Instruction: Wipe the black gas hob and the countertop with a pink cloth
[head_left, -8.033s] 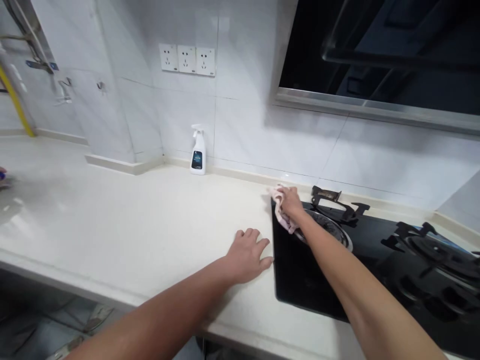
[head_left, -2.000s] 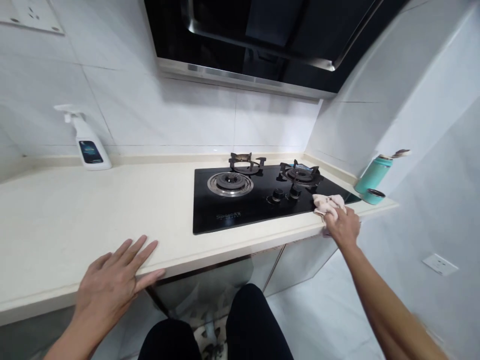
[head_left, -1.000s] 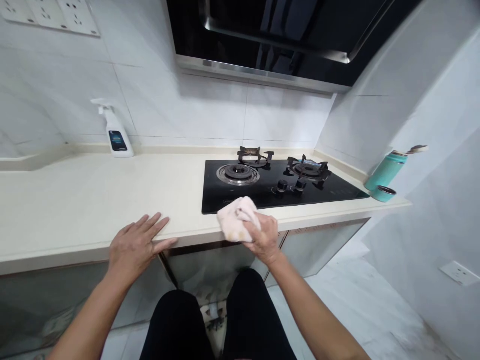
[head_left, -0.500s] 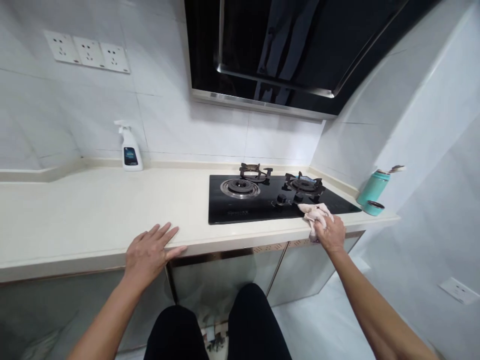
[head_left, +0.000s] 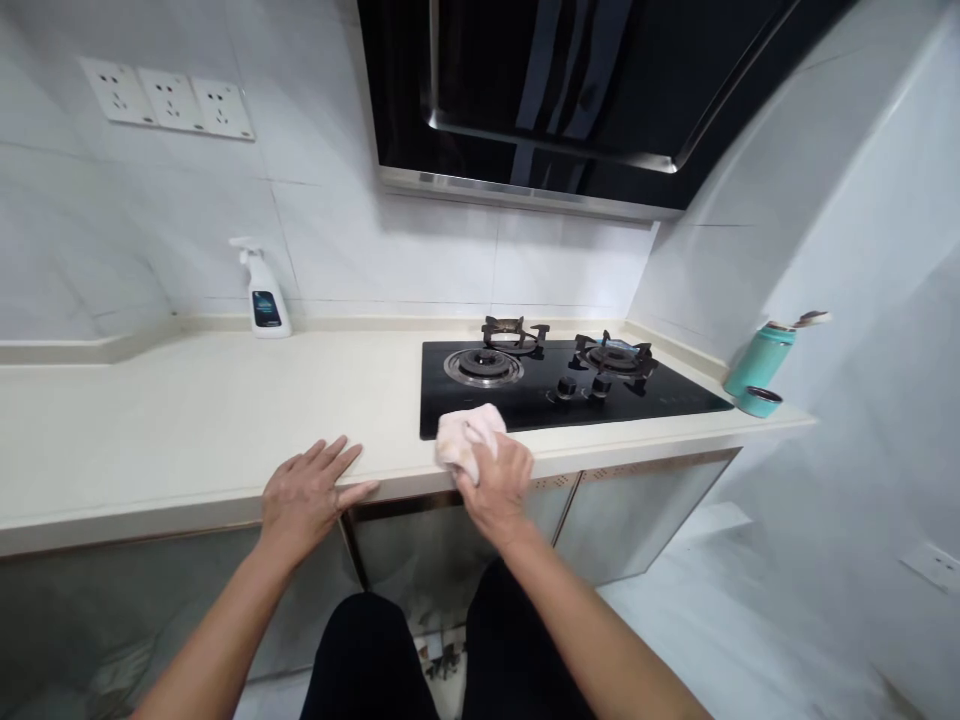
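Note:
My right hand (head_left: 497, 487) grips a pale pink cloth (head_left: 469, 440) at the counter's front edge, by the near left corner of the black gas stove (head_left: 525, 402). The cloth is bunched and hides part of that corner. My left hand (head_left: 309, 495) lies flat on the front edge of the cream countertop (head_left: 187, 420), fingers spread, holding nothing. On the stove, a pan support (head_left: 514, 335) stands behind the left burner (head_left: 484, 367), off its ring. The right burner (head_left: 615, 358) has its support in place.
A white spray bottle (head_left: 266, 295) stands against the back wall. At the counter's right end are a teal canister (head_left: 761, 358) with a brush-like tip sticking out and a small teal cup or lid (head_left: 760, 402). The black range hood (head_left: 525, 100) overhangs the stove.
My right hand has moved left along the counter's front edge with the cloth, from the stove's right half to its near left corner. My left hand stays in place on the edge.

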